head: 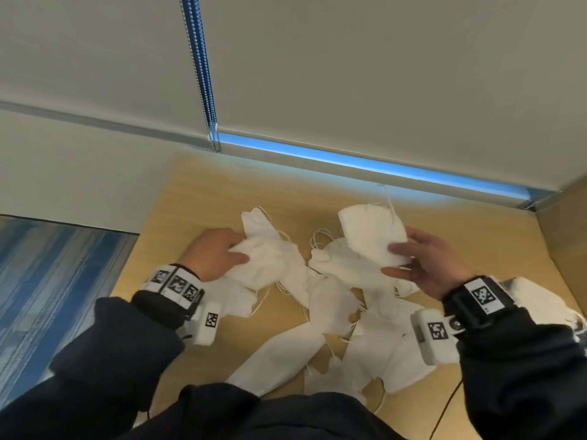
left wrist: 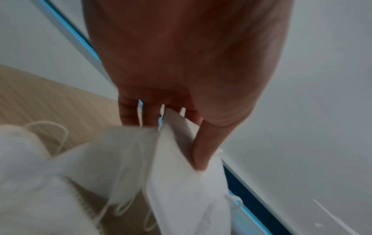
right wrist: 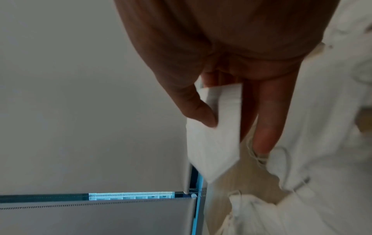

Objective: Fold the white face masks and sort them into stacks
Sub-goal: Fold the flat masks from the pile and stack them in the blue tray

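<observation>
Several white face masks (head: 330, 309) lie in a loose heap on the wooden table (head: 197, 198). My left hand (head: 216, 252) pinches one white mask (head: 263, 239) at the heap's left side; the left wrist view shows the thumb (left wrist: 203, 147) pressed on that mask (left wrist: 181, 182). My right hand (head: 425, 258) holds a folded white mask (head: 371, 233) lifted above the heap's right side, thumb on top and fingers beneath. In the right wrist view the thumb (right wrist: 199, 111) and fingers (right wrist: 265, 114) pinch that folded mask (right wrist: 213, 135).
A closed grey roller blind (head: 349, 74) with a blue bead chain (head: 200, 71) hangs just behind the table. A wall panel (head: 568, 223) borders the table's right edge. More white masks (head: 546, 300) lie right of my right wrist. Blue carpet (head: 47, 281) shows at left.
</observation>
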Available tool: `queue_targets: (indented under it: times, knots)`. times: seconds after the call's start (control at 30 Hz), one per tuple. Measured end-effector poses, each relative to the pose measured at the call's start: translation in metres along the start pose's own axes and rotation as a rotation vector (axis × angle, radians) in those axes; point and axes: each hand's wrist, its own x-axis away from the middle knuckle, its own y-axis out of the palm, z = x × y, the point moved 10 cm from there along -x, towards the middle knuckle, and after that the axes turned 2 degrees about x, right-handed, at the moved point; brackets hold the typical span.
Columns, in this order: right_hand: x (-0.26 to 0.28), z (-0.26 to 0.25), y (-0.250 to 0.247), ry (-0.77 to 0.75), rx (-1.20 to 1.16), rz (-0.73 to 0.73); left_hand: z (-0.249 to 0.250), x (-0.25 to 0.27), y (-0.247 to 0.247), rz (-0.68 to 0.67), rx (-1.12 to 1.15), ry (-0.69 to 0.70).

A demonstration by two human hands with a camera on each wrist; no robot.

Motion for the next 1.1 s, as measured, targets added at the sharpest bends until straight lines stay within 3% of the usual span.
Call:
queue_targets:
  times: [0.13,0.3,0.43,0.53,0.63,0.7,0.77,0.83,0.93,1.1]
  knots:
    - [0.002,0.043,0.038,0.123,-0.124,-0.045,-0.033,0.019,-0.031,0.162,0.112,-0.125]
    - [0.008,0.063,0.08,0.13,-0.213,-0.062,-0.019,0.06,-0.065,0.42,0.479,-0.075]
    - [0.014,0.07,0.098,0.121,-0.171,-0.101,0.017,0.076,-0.068,0.309,0.766,0.028]
    - [0.02,0.07,0.101,0.112,-0.103,-0.098,0.035,0.078,-0.06,0.218,0.823,0.076]
    - [0.026,0.052,0.086,-0.051,0.053,0.013,0.032,0.079,-0.053,0.214,0.87,0.054]
    - [0.03,0.037,0.074,-0.172,0.058,0.048,0.028,0.08,-0.044,0.198,1.016,0.005]
    - [0.031,0.034,0.062,-0.201,0.036,0.066,0.022,0.08,-0.038,0.191,1.099,-0.045]
    - [0.033,0.04,0.061,-0.172,0.045,0.002,0.021,0.08,-0.035,0.171,1.064,-0.047]
    - [0.041,0.043,0.069,-0.19,0.11,-0.106,0.038,0.083,-0.041,0.075,0.931,0.066]
    - [0.054,0.042,0.08,-0.173,-0.022,-0.277,0.092,0.097,-0.051,-0.173,0.353,0.359]
